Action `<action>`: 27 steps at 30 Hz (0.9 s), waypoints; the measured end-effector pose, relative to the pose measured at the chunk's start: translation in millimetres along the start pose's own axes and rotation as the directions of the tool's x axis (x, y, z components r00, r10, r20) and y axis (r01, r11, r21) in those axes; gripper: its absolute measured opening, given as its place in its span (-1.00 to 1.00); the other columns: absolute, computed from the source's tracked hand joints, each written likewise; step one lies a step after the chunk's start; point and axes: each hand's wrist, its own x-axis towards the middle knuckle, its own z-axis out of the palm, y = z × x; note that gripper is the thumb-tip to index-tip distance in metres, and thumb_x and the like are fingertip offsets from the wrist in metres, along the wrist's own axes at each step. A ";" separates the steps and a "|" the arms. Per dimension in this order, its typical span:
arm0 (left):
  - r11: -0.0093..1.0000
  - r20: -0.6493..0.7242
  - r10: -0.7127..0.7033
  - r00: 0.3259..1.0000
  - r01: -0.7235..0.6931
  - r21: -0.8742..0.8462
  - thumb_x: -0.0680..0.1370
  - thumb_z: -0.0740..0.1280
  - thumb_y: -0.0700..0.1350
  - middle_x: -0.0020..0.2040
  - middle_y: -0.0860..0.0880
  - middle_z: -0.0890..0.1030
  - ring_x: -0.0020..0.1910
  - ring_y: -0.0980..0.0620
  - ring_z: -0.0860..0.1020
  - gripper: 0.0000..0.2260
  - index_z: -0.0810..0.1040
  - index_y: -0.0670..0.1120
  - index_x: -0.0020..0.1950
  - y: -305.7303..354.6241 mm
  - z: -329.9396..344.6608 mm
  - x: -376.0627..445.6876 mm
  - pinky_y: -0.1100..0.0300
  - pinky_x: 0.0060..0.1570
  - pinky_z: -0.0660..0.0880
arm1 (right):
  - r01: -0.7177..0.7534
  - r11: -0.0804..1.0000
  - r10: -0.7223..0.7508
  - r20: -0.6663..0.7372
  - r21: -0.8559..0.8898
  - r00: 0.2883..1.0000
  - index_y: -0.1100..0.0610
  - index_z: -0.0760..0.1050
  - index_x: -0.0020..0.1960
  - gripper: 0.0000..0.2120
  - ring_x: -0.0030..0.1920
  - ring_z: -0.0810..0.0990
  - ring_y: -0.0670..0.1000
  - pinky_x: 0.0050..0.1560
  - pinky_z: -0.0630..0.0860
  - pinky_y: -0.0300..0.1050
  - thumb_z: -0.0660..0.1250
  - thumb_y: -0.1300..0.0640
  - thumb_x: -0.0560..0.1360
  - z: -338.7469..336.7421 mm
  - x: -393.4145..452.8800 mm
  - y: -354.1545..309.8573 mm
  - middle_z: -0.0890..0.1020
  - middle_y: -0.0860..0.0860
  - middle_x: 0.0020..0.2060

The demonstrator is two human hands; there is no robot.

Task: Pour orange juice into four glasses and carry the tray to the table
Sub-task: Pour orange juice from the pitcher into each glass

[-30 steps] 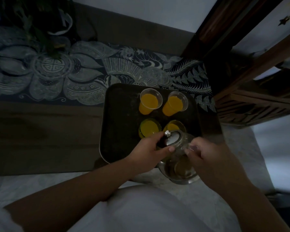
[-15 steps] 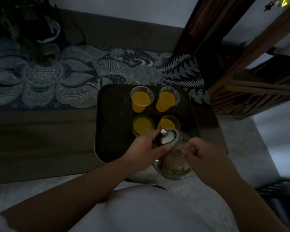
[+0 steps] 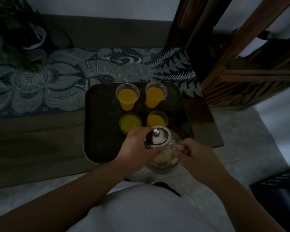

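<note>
Sitting near the worktop's [image 3: 40,139] right front corner, the tray [image 3: 100,124] is carrying four glasses [image 3: 127,96] of juice on its right half. The left hand [image 3: 137,148] is gripping the jug's [image 3: 164,158] lid [image 3: 157,136]; the right hand [image 3: 197,154] is curling its fingers around the handle, past the tray's front edge.

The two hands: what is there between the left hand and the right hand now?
In the head view, the glass pitcher with its metal lid sits between the left hand and the right hand; both hands touch it.
</note>
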 end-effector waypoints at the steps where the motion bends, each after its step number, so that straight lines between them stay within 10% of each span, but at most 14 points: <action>1: 0.999 -0.004 -0.005 1.000 0.005 0.033 0.39 0.51 0.14 0.17 0.08 0.55 0.17 0.08 0.48 -0.48 0.52 0.02 0.30 2.4 2.6 0.0 0.11 0.12 0.51 | 0.007 1.000 -0.007 0.002 0.003 1.000 0.01 0.46 -0.22 -0.85 -0.39 0.53 -0.06 -0.46 0.40 -0.20 0.37 0.02 0.49 -0.7 0.5 4.5 0.55 0.01 -0.44; 14: 0.963 -0.207 0.017 0.978 0.039 0.265 0.35 0.44 0.23 0.23 -0.04 0.55 0.20 0.16 0.38 -0.37 0.52 -0.11 0.30 40.6 44.5 -14.2 0.45 0.16 0.24 | 0.100 0.984 -0.134 0.245 0.145 0.960 0.03 0.43 -0.31 -0.76 -0.49 0.42 -0.12 -0.41 0.35 -0.11 0.36 -0.02 0.47 -31.0 13.5 49.4 0.49 0.08 -0.48; 27: 0.918 -0.386 -0.081 0.919 0.220 0.331 0.30 0.51 0.11 0.22 -0.10 0.56 0.21 -0.05 0.48 -0.36 0.55 -0.18 0.29 57.6 58.5 -64.7 0.05 0.17 0.50 | -0.068 0.953 -0.142 0.633 0.296 0.761 0.26 0.56 -0.23 -0.60 -0.47 0.51 0.00 -0.29 0.47 0.01 0.25 -0.05 0.57 -19.9 32.8 54.6 0.49 0.00 -0.58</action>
